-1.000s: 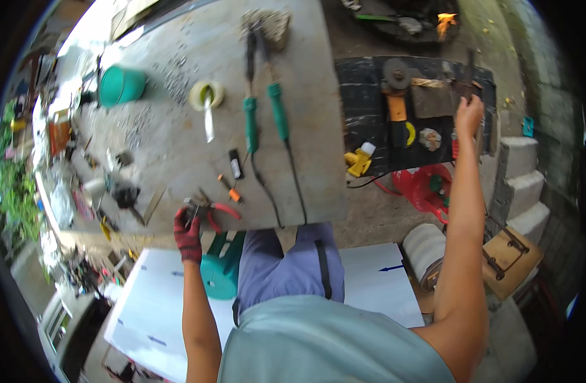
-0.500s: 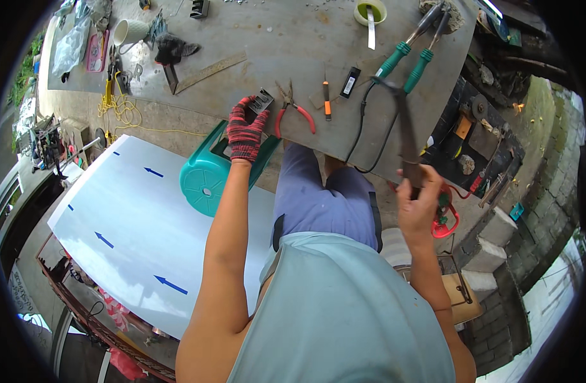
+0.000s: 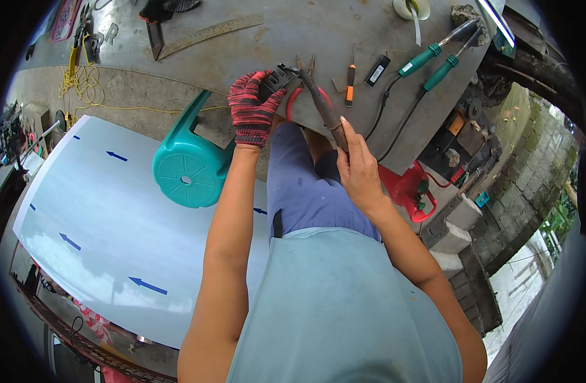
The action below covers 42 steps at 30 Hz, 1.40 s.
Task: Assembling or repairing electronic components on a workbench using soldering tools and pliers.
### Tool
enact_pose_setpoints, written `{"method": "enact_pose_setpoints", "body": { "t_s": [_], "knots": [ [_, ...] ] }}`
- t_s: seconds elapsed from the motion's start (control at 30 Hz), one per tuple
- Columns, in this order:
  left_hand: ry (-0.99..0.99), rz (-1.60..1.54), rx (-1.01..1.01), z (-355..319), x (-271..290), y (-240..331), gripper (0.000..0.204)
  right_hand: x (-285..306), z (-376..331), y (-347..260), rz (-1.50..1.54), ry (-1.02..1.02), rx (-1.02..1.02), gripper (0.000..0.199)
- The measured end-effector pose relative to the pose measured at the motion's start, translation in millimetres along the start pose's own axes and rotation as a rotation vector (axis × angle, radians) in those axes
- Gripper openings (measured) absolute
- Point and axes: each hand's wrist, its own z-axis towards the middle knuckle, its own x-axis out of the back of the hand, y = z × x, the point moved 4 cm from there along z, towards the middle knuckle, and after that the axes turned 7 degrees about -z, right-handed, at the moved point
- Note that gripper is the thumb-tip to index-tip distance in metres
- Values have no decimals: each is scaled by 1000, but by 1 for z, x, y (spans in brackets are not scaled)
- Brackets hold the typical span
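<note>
Now that I've swung the rust-brown tool [image 3: 320,107] inward, its tip lies at the slotted metal bracket [image 3: 277,80] near the table [image 3: 306,29] edge, contact unclear; my gloved left hand [image 3: 253,108] pinches the bracket, my bare right hand [image 3: 360,168] closes round the tool, pairing both.

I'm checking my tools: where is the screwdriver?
In the head view, the screwdriver lies in the upper part, right of centre, on the table, between the red-handled pliers and the black block.
</note>
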Motion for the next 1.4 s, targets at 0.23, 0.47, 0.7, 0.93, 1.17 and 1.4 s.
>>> {"method": "enact_pose_setpoints", "body": {
  "t_s": [0.23,0.47,0.7,0.93,1.17,1.4],
  "knots": [
    [11,-7,14,-2,-1,5,49,-13,2,-2,-111,14,26,76],
    [56,32,-24,-6,-5,2,50,-21,-3,6,-116,-4,31,77],
    [69,30,-46,-6,-8,-3,51,-29,-3,14,-87,15,49,77],
    [93,26,-64,-6,-6,-2,50,-33,0,19,-57,71,94,73],
    [97,35,-84,-6,-7,-3,50,-35,1,20,-62,77,98,73],
    [107,58,-88,-7,-9,-3,50,-43,-2,20,-142,61,65,75]
  ]
}}
